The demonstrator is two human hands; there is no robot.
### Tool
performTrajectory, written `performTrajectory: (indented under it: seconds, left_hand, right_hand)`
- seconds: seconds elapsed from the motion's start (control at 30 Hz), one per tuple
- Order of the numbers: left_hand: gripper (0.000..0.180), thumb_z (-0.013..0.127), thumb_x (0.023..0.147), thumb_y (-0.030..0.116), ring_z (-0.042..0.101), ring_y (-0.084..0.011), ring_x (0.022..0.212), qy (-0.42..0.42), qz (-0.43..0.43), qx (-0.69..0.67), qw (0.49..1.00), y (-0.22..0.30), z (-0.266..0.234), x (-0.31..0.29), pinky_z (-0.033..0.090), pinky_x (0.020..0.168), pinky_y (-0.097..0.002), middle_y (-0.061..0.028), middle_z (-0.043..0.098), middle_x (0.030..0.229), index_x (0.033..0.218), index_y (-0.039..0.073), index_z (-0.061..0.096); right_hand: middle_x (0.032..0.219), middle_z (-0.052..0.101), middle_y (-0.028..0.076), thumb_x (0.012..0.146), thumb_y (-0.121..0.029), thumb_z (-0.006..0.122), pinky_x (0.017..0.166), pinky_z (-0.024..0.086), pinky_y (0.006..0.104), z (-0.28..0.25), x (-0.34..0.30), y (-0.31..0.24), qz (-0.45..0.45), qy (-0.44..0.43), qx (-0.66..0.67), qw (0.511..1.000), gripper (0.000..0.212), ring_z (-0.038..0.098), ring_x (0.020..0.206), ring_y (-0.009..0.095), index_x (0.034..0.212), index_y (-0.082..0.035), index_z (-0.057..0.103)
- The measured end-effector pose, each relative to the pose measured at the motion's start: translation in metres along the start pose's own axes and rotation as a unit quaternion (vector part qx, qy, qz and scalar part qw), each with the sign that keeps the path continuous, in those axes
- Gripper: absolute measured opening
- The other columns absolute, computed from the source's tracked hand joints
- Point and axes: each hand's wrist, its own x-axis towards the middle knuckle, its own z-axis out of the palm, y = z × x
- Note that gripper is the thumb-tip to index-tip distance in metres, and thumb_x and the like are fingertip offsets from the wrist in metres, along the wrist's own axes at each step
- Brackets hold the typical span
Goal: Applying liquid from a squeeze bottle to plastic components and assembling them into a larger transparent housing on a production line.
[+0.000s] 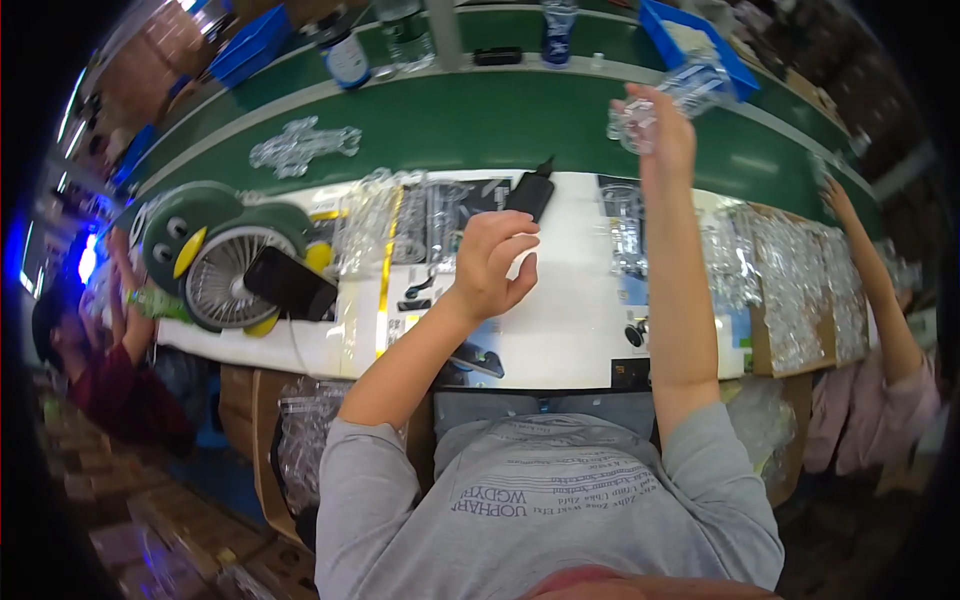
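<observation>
- Nearest to us, the white worktop runs right up against our body, and black parts lie at its near edge; we judge a forearm dragged back carelessly could sweep one off into our lap.
- Our left hand hangs above the worktop with fingers curled loosely inward; we see nothing gripped in it. A black adapter lies just beyond its knuckles, and we think a quick forward move could knock it toward the belt.
- To the left, a black phone leans against a small fan with a green duck-like face. The lean looks unsteady to us; a jolt to the worktop might tip it flat.
- Clear plastic packs are heaped along the far edge of the worktop, some overlapping. We judge they slide easily and could spill onto the belt.
- Furthest out, our right hand is stretched over the green conveyor belt, fingers closed around a clear plastic pack. The grip looks light and the arm is fully extended, so the pack could slip and land askew.
- Another clear pack lies well apart on the belt, and a neighbour's hand reaches in at far right; we could collide there.
</observation>
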Motion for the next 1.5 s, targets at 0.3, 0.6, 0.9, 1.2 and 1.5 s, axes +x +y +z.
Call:
performTrajectory:
  seconds: [0.3, 0.6, 0.9, 1.2, 1.5]
  left_hand:
    - [0.025, 0.051, 0.067, -0.009, 0.054, -0.0295, 0.08, -0.006, -0.073, -0.084, 0.994, -0.009, 0.032, -0.024, 0.043, 0.071, -0.0355, -0.0148, 0.055, 0.088, 0.09, 0.001, 0.05]
    - [0.023, 0.052, 0.067, -0.007, 0.054, -0.0292, 0.077, -0.002, -0.094, -0.111, 0.989, -0.012, 0.031, -0.024, 0.043, 0.068, -0.035, -0.0139, 0.055, 0.086, 0.089, 0.001, 0.051]
    - [0.019, 0.054, 0.069, -0.003, 0.054, -0.0298, 0.076, -0.013, -0.127, -0.106, 0.986, -0.016, 0.038, -0.024, 0.043, 0.068, -0.035, -0.0137, 0.055, 0.084, 0.088, 0.001, 0.053]
    - [0.058, 0.052, 0.079, 0.002, 0.04, -0.0221, 0.114, 0.104, -0.422, -0.299, 0.849, -0.021, 0.031, -0.018, 0.031, 0.096, -0.0325, -0.0118, 0.039, 0.122, 0.129, -0.001, 0.024]
    - [0.048, 0.054, 0.084, 0.018, 0.041, -0.021, 0.114, 0.115, -0.496, -0.451, 0.733, -0.016, 0.024, -0.011, 0.031, 0.098, -0.0355, -0.0107, 0.043, 0.121, 0.124, 0.002, 0.032]
  right_hand:
    - [0.094, 0.053, 0.016, 0.073, -0.014, 0.062, 0.043, 0.045, 0.0248, -0.04, 0.053, 0.054, 0.209, 0.203, -0.028, 0.956, 0.038, 0.061, 0.07, 0.028, 0.104, -0.001, 0.045]
    - [0.091, 0.051, 0.015, 0.073, -0.018, 0.059, 0.06, 0.05, 0.0316, -0.067, 0.092, 0.092, 0.186, 0.264, 0.217, 0.921, 0.029, 0.056, 0.076, 0.028, 0.095, -0.002, 0.047]
    - [0.087, 0.055, 0.014, 0.076, -0.018, 0.058, 0.058, 0.047, 0.0306, -0.083, 0.098, 0.098, 0.182, 0.212, 0.285, 0.917, 0.023, 0.057, 0.079, 0.024, 0.091, -0.002, 0.049]
    - [0.112, 0.054, 0.011, 0.077, -0.013, 0.059, 0.078, 0.048, 0.0328, 0.006, -0.072, 0.014, 0.264, -0.079, 0.217, 0.937, 0.047, 0.058, 0.088, 0.019, 0.12, 0.0, 0.043]
    - [0.111, 0.056, 0.01, 0.065, -0.015, 0.071, 0.085, 0.045, 0.032, -0.021, -0.128, 0.027, -0.154, -0.334, -0.355, 0.86, 0.054, 0.059, 0.095, 0.022, 0.115, -0.006, 0.053]
